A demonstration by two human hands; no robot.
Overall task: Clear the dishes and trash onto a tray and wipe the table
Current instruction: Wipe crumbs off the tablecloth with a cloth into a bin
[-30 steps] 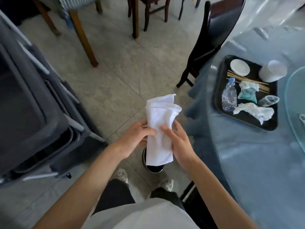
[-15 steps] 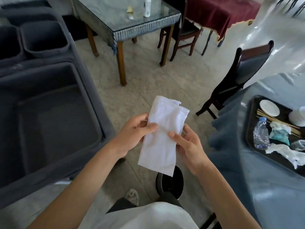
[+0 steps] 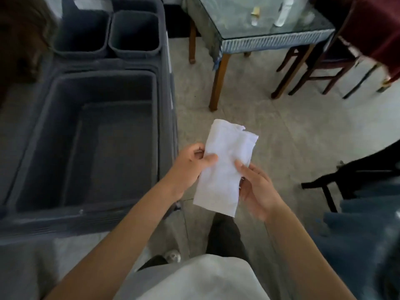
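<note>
Cart (image 3: pixel 91 215) of grey bins lies just left of left hand (image 3: pixel 190 167). Cloth (image 3: pixel 225 169), folded, sits between both hands; left thumb pinches its edge, right hand (image 3: pixel 257 191) cups it, thumb on top. Step: readying cloth for wiping, judged. Next: turn right to table.

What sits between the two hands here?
In the head view, the folded white cloth, pinched by the left hand and right hand.
</note>
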